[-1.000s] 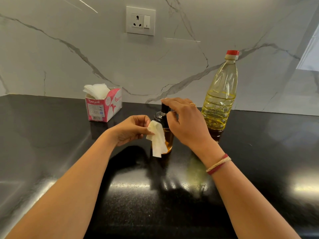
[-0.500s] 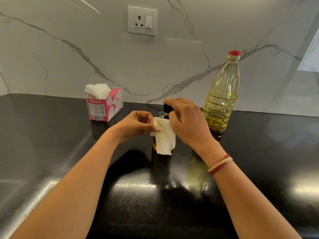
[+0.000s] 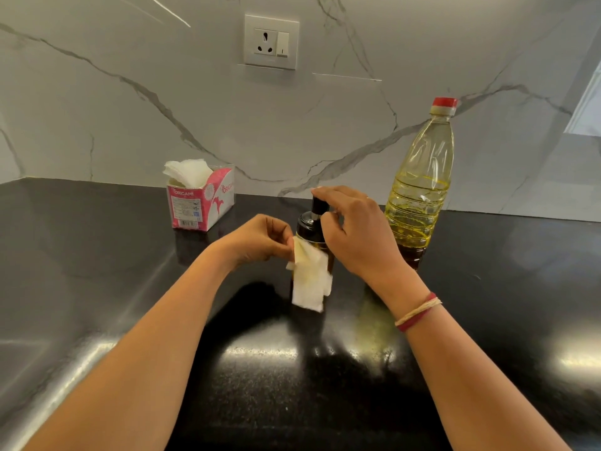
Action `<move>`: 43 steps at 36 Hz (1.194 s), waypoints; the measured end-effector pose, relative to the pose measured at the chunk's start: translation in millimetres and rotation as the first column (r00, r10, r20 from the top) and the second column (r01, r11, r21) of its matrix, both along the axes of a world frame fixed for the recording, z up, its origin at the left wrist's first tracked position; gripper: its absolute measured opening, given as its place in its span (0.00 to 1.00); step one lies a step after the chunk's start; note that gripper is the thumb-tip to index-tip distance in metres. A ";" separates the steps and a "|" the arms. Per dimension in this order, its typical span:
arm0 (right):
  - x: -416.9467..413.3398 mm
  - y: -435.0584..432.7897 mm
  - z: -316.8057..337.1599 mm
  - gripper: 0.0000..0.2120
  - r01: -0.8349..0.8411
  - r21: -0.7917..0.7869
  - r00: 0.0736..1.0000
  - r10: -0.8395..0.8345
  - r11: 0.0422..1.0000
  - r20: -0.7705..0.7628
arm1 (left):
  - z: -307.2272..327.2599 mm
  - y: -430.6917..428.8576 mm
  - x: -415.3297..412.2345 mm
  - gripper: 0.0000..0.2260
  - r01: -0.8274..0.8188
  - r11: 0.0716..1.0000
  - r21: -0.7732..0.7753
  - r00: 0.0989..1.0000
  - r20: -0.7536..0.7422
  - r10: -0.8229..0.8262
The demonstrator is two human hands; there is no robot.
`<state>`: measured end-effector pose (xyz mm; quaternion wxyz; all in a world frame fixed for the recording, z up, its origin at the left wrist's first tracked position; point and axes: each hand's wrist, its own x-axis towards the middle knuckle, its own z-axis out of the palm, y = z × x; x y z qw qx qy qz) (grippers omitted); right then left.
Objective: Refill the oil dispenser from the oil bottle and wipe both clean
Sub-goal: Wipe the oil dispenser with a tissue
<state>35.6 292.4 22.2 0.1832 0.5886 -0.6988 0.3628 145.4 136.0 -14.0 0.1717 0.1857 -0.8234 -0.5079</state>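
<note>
On the black granite countertop (image 3: 97,288) the oil dispenser (image 3: 313,229) stands upright. The right hand (image 3: 354,236) grips its black pump top, while the left hand (image 3: 260,240) pinches a folded white tissue (image 3: 310,281) against its glass side. Just right stands the capped oil bottle (image 3: 419,190); back left, a pink tissue box (image 3: 201,203), below a wall socket (image 3: 271,42).

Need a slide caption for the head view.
Left hand pinches a tissue against the oil dispenser; right hand grips its pump top.
</note>
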 end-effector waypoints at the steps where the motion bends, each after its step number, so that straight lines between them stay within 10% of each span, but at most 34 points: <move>1: -0.1 -0.1 0.1 0.19 -0.001 -0.003 1.000 0.001 1.000 0.000 | 2.5 0.6 -0.9 0.09 -0.024 1.000 0.002 0.998 -0.060 0.024; 10: -1.0 -1.3 -0.2 0.19 0.016 0.000 1.000 -0.016 1.000 0.007 | -2.5 4.3 -2.9 0.08 -0.029 0.997 -0.070 0.999 0.014 0.030; 16: -0.3 -1.1 0.6 0.18 0.020 -0.008 1.000 -0.020 1.000 -0.007 | 9.3 12.3 -5.2 0.08 -0.139 0.990 -0.018 0.968 -0.212 0.132; 22: 1.3 -1.3 0.2 0.19 0.020 -0.016 1.000 -0.020 1.000 -0.007 | 2.9 14.5 -0.9 0.10 -0.101 0.988 -0.117 0.995 -0.019 0.099; 29: 1.4 -1.5 0.2 0.18 0.025 -0.027 0.999 -0.026 0.999 -0.045 | 14.6 19.5 -3.2 0.07 -0.200 0.977 -0.078 0.963 -0.199 0.181; 43: 4.6 -4.1 0.2 0.18 0.035 -0.039 0.997 -0.038 0.999 -0.069 | 13.2 19.3 -2.9 0.09 -0.251 0.936 -0.246 0.967 -0.025 0.253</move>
